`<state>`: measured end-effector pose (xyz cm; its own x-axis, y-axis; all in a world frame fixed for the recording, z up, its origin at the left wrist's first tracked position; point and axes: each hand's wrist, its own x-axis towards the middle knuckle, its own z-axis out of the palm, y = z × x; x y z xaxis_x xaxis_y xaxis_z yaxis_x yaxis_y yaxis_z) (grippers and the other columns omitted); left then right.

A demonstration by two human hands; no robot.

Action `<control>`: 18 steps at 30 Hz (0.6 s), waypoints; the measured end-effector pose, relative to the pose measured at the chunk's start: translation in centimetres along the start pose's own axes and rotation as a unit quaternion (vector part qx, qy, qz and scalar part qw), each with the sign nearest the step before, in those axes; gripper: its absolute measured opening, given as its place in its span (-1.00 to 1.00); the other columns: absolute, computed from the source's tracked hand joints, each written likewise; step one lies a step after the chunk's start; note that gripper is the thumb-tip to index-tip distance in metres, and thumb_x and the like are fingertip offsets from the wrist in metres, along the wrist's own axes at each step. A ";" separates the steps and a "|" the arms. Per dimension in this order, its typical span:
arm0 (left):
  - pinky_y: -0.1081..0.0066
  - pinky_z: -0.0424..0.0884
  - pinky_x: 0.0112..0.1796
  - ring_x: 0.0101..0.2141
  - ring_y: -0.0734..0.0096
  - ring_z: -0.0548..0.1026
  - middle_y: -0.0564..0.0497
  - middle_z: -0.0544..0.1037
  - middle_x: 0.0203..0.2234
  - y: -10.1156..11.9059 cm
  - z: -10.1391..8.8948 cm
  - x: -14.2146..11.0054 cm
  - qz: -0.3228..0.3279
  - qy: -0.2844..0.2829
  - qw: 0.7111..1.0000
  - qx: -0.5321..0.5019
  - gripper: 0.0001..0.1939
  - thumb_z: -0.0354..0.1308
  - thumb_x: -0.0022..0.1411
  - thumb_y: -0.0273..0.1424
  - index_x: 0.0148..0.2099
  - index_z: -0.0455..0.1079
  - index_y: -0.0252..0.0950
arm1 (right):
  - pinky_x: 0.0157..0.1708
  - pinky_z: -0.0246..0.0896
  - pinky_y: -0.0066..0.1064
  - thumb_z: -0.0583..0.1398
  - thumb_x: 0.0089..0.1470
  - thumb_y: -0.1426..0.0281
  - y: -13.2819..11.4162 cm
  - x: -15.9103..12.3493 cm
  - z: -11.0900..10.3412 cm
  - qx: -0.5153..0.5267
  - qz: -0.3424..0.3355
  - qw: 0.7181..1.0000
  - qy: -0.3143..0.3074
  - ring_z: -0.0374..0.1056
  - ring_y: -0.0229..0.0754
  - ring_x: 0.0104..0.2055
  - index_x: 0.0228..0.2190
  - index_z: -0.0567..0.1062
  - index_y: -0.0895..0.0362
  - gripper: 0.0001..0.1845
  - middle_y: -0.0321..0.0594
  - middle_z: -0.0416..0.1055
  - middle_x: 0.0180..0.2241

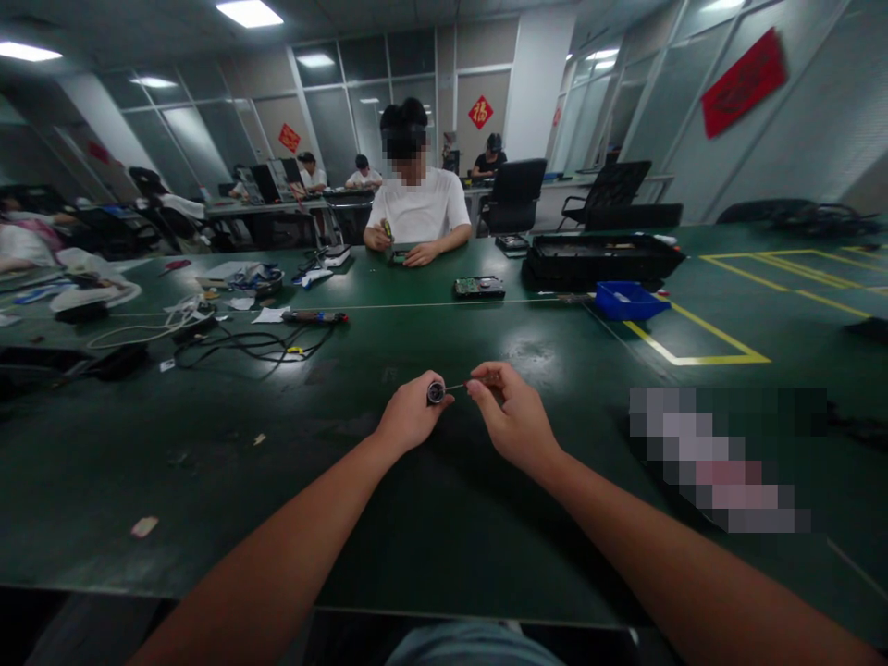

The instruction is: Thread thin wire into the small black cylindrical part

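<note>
My left hand point(411, 412) is wrapped round a short dark cylinder point(436, 393) whose round, light-rimmed end faces me. Between the two hands runs a thin metal rod point(455, 387), coming from beside the cylinder. The thumb and forefinger of my right hand point(511, 414) pinch the rod's far end, where a small reddish spot shows. Both hands are held over the green table point(444, 527). Most of the cylinder is hidden in my left fingers, so its exact kind is not plain.
Ahead lie a hard drive point(478, 288), a blue bin point(630, 302) and a long black tray point(603, 261). An electric screwdriver point(315, 317) and cables point(242, 344) lie to the left. Across the table a person point(420, 208) works on a small device. A blurred-out item point(714, 458) lies right.
</note>
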<state>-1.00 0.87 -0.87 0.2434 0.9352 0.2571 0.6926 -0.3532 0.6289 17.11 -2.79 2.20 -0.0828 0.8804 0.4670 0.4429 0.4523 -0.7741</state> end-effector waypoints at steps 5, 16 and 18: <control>0.44 0.20 -0.39 -0.38 0.42 0.41 0.08 0.50 -0.38 0.0 0.2 0.0 0.007 -0.008 1.000 -0.002 -0.87 0.18 0.24 -0.29 -0.20 0.33 -0.20 | -0.35 0.22 -0.33 0.05 0.30 0.21 -0.1 -0.1 -0.1 0.014 -0.002 1.000 -0.010 0.39 -0.20 -0.39 -0.25 0.45 0.07 -0.75 -0.25 0.44 -0.42; 0.43 0.21 -0.36 -0.35 0.40 0.41 0.07 0.48 -0.35 0.4 -0.2 0.2 0.061 0.002 0.998 0.022 -0.85 0.18 0.25 -0.29 -0.19 0.32 -0.21 | -0.35 0.38 -0.29 0.18 0.14 0.11 2.3 1.4 0.8 0.359 0.200 0.910 0.057 0.35 -0.23 -0.47 -0.35 0.45 0.11 -0.70 -0.30 0.38 -0.48; 0.43 0.20 -0.37 -0.35 0.40 0.42 0.08 0.49 -0.35 0.4 -0.2 0.2 0.061 -0.002 0.998 0.032 -0.85 0.18 0.24 -0.28 -0.19 0.33 -0.20 | -0.41 0.38 -0.32 0.19 0.12 0.10 2.7 1.6 0.7 0.383 0.230 0.893 0.051 0.31 -0.26 -0.52 -0.38 0.44 0.11 -0.69 -0.33 0.34 -0.53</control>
<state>-0.82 0.96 -0.45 0.3307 0.8856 0.3262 0.6991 -0.4621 0.5457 17.51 -0.08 0.59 0.0488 0.9983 0.0303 -0.3354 0.0450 -0.9410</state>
